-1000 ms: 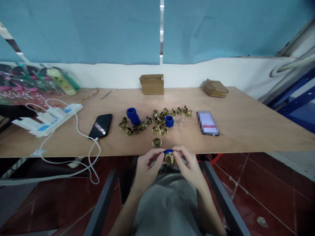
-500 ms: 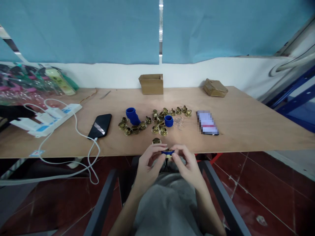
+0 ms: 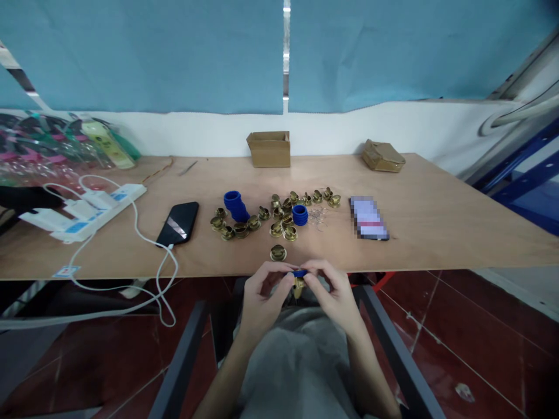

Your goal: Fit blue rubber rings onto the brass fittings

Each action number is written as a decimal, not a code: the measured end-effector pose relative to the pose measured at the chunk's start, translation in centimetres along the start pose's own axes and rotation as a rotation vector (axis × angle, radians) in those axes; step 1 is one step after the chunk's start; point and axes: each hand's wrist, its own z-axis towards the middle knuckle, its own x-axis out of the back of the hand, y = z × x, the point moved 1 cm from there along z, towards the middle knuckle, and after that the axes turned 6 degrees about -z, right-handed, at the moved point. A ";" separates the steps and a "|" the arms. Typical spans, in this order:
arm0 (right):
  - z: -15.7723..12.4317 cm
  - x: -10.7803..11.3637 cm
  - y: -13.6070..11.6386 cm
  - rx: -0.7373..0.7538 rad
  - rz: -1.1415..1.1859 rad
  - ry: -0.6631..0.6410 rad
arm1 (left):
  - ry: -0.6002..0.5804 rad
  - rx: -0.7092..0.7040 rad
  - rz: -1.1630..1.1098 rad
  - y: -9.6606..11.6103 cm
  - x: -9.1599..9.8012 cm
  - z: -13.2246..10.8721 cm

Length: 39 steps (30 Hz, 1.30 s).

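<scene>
Between my two hands, just off the table's front edge, is a brass fitting [image 3: 298, 287] with a blue ring [image 3: 299, 273] around its upper part. My left hand [image 3: 268, 291] pinches it from the left with thumb and fingers. From the other side my right hand [image 3: 327, 289] grips it the same way. A single brass fitting [image 3: 278, 252] stands on the table just beyond my fingers. Farther back lie several more brass fittings [image 3: 240, 230], a leaning stack of blue rings [image 3: 236, 206] and a shorter stack of blue rings [image 3: 300, 215].
Thin wire pieces [image 3: 319, 217] lie beside the fittings. A phone [image 3: 369, 218] is at the right, a black phone [image 3: 178, 224] on a cable at the left. The power strip [image 3: 98, 212] has loose white cords. An open cardboard box [image 3: 271, 154] and a brown packet [image 3: 383, 156] stand behind.
The held fitting has tilted, so more of its brass lower part shows beneath the blue ring. Both hands have dropped slightly, uncovering the single fitting on the table.
</scene>
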 end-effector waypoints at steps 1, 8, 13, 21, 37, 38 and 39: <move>0.1 0.0 -0.1 0.010 -0.009 0.006 | -0.003 0.026 -0.007 0.0 0.1 0.0; 0.1 0.0 -0.3 0.033 -0.024 0.028 | -0.041 0.038 -0.007 0.2 0.0 -0.1; 0.0 -0.3 -0.1 -0.021 0.017 0.007 | 0.007 -0.018 0.026 0.4 -0.2 -0.1; 0.1 -0.6 0.7 -0.066 0.059 -0.027 | 0.074 0.056 0.019 -0.1 0.0 -0.2; 0.2 -0.4 0.5 0.104 -0.112 0.029 | -0.024 0.161 -0.018 -0.8 -0.2 -0.1; 0.2 -0.4 0.6 0.110 -0.130 0.046 | -0.031 0.169 -0.017 -0.9 -0.2 -0.1; 0.2 -0.4 0.7 0.115 -0.146 0.063 | -0.038 0.181 -0.019 -1.0 -0.2 -0.1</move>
